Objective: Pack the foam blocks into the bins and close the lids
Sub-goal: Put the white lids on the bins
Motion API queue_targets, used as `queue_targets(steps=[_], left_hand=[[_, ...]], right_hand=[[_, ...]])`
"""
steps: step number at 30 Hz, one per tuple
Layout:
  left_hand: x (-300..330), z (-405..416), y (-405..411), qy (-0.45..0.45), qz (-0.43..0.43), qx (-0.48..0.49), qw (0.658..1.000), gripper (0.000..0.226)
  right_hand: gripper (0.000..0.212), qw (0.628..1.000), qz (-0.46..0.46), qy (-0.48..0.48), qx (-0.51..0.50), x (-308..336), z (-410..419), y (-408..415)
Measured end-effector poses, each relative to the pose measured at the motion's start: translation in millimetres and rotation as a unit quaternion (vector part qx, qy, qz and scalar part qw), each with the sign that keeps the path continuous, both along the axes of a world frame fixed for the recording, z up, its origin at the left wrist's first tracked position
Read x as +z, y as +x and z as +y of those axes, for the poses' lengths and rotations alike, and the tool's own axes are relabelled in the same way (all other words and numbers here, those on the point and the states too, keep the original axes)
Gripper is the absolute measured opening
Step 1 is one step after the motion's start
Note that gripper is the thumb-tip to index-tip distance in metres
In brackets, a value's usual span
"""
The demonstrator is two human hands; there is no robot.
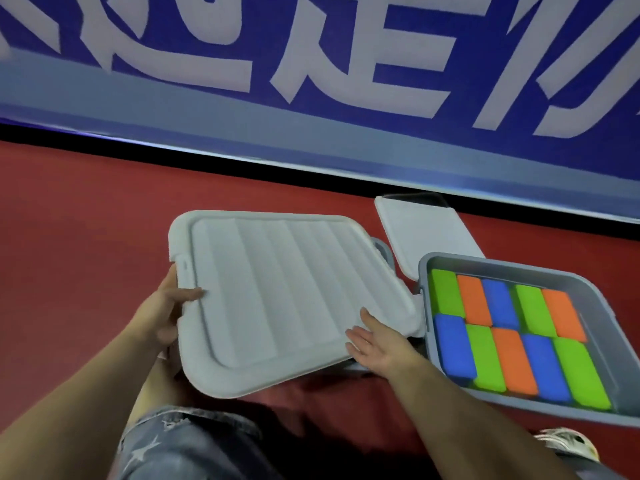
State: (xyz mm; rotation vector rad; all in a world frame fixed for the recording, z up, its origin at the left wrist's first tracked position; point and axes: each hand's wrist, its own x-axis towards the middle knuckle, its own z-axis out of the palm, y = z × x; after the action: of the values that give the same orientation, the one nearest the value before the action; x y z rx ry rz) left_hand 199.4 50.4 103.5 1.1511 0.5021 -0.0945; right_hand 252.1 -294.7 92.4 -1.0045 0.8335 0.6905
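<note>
A blue banner [311,64] with big white characters fills the far side, above a black strip, and the red floor [76,216] spreads out under everything nearer to me. In the middle I hold a large pale ribbed lid [277,292], tilted, over a grey bin of which only a far-right corner [382,251] peeks out. To the right sits the open grey bin [568,275], its own smooth lid [422,233] flipped back on the far side toward the banner. Inside it the foam blocks [512,341] lie packed in two rows, green, orange and blue side by side. My left hand [166,313] grips the lid's left edge, thumb on top and fingers curled underneath. My right hand [377,341] lies flat on the lid's near right part, fingers straight and spread, pressing rather than gripping. My jeans-covered knee [180,445] shows at the near edge, and a pale shoe [568,441] at the near right.
</note>
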Motion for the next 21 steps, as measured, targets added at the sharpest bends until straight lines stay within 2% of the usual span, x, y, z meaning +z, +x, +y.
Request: queue_targets(steps=[3,5,6,8,9,13,16,20,21], left_hand=[[-3,-4,2,0.014,0.011,-0.053,0.998,0.069],[-9,1,13,0.059,0.05,-0.027,0.997,0.063],[-12,3,19,0.111,0.09,-0.005,0.99,0.059],[-22,7,29,0.239,0.179,0.039,0.953,0.05],[-29,7,33,0.271,0.199,0.049,0.941,0.049],[-55,5,57,0.338,0.181,0.036,0.923,0.048],[-78,14,79,0.385,0.218,-0.021,0.896,0.06],[-107,15,99,0.393,0.226,-0.106,0.885,0.068],[-108,11,100,0.416,0.234,-0.133,0.868,0.069]], right_hand=[[0.026,0.99,0.049,-0.135,-0.01,-23,4,-6],[0.035,0.981,0.066,-0.178,-0.025,-36,6,-12],[0.04,0.98,0.077,-0.181,-0.019,-41,8,-16],[0.048,0.981,0.121,-0.153,0.009,-49,11,-23],[0.049,0.982,0.136,-0.13,0.022,-53,13,-24],[0.037,0.987,0.143,-0.068,0.038,-67,22,-12],[0.032,0.983,0.162,-0.082,0.033,-82,27,-5],[0.03,0.981,0.172,-0.077,0.037,-98,42,-2],[0.029,0.981,0.173,-0.076,0.048,-101,49,-3]])
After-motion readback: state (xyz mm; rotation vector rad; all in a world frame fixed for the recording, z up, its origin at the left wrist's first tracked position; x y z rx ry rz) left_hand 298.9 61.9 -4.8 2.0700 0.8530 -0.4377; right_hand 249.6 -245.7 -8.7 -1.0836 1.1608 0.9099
